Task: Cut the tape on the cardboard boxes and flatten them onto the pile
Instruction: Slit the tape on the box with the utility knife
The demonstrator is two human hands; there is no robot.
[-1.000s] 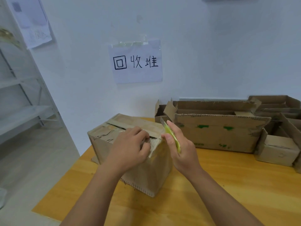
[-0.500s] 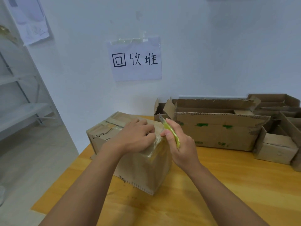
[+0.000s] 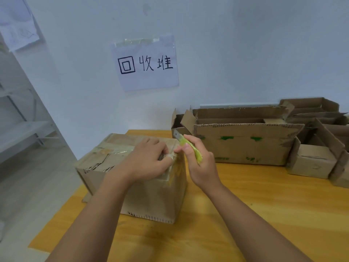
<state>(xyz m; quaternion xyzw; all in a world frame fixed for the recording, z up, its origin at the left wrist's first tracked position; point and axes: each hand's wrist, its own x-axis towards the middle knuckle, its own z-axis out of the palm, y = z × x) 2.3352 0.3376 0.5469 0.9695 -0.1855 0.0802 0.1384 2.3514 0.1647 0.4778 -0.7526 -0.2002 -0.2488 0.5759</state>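
Change: against the frame half a second before, your hands had barely shifted; your left hand sat slightly further toward the box's right top edge, and the knife blade pointed up and left much as it did.
Shelf: one pale metal shelf unit (image 3: 22, 129) stood at the far left, off the table.
Wall papers: you had two sheets on the wall; one paper (image 3: 18, 25) at the top left corner, one taped sign (image 3: 146, 63) with three handwritten characters above the table.
Table: one wooden table (image 3: 264, 214) carried everything.
Taped box: one closed cardboard box (image 3: 151, 197) sat at the table's left end, its top sealed with clear tape (image 3: 113, 150).
Left hand: your left hand (image 3: 145, 159) lay on the box's top right edge, fingers curled and pinching the tape there.
Right hand: your right hand (image 3: 200, 163) was just beside the left, fingers wrapped round one yellow-green utility knife (image 3: 188, 146); its thumb tip touched the box's top corner; the blade pointed up and left, clear of the tape.
Opened boxes: further right along the wall stood one long open box (image 3: 245, 144) with green marks, and a cluster of open boxes (image 3: 321, 133) beyond it; you could not count that cluster exactly.
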